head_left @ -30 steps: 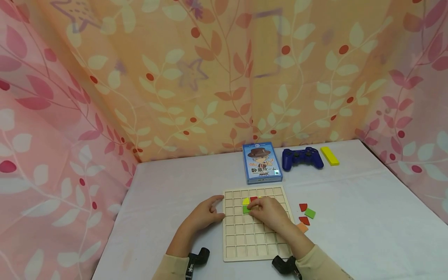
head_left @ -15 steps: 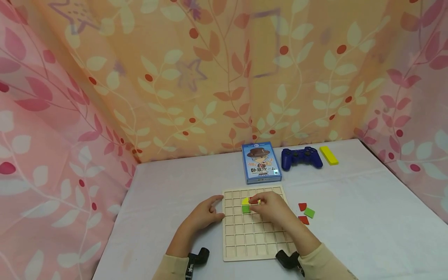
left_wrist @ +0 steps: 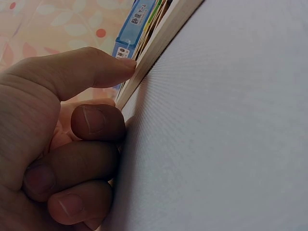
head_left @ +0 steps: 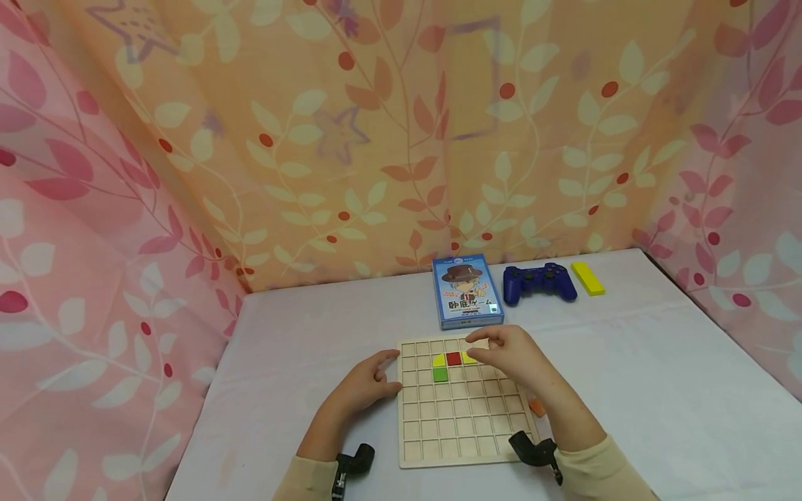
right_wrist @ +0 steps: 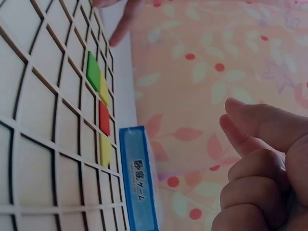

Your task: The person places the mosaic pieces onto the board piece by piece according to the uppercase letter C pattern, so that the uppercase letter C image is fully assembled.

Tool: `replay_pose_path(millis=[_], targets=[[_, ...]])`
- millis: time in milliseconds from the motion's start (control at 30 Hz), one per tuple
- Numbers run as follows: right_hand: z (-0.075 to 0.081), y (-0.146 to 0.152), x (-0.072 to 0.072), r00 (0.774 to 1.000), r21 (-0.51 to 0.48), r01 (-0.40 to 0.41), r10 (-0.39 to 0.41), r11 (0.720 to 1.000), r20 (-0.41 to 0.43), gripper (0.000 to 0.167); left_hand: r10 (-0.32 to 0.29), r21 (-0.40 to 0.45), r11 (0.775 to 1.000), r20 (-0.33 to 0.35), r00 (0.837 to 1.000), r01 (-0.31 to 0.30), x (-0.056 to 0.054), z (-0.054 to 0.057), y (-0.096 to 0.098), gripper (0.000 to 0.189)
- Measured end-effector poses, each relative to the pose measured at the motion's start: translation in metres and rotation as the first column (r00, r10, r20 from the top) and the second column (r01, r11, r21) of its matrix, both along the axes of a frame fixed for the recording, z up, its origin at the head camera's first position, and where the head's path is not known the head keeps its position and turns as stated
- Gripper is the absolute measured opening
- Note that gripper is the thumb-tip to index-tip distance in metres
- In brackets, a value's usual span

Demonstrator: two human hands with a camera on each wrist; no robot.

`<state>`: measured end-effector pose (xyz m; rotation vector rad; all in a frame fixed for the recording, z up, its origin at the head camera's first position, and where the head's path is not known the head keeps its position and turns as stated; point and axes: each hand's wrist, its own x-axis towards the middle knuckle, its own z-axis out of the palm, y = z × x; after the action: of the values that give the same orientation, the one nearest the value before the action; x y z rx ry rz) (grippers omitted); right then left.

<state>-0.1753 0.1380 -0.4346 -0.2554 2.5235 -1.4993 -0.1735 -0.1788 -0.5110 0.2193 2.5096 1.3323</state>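
Watching through the head view: wooden grid board (head_left: 438,417) lies flat on the white-covered bench (head_left: 301,327), in front of the person. Left hand (head_left: 363,383) at the board's left edge, thumb and forefinger spread and touching it, remaining fingers curled in; I see nothing pinched. Right hand (head_left: 516,355) over the board's upper right part, thumb and forefinger slightly apart with nothing between; right wrist view shows me its fingertips off the board.

Four pieces sit in the grid: yellow piece (head_left: 439,360), red square (head_left: 454,358) and second yellow piece (head_left: 466,359) side by side in one row, green square (head_left: 441,374) directly below the first yellow. Orange piece (head_left: 537,408) by the board's right edge, partly hidden by the right arm. Blue box (head_left: 468,292) beyond the board, blue controller (head_left: 540,284) to its right, yellow bar (head_left: 587,278) past that.
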Motion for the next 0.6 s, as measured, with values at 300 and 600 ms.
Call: replay_pose_path(millis=[300,600], targets=[[0.010,0.025,-0.004,1.000,0.028,0.014,-0.014,1.000,-0.010,0.033,0.002,-0.005,1.000,-0.007,1.000,-0.002,0.000,-0.001,0.000,0.070],[0.016,0.046,-0.006,0.998,0.062,0.057,-0.059,0.996,0.025,0.038,0.004,-0.005,1.000,-0.009,1.000,-0.004,0.000,-0.001,0.000,0.070]])
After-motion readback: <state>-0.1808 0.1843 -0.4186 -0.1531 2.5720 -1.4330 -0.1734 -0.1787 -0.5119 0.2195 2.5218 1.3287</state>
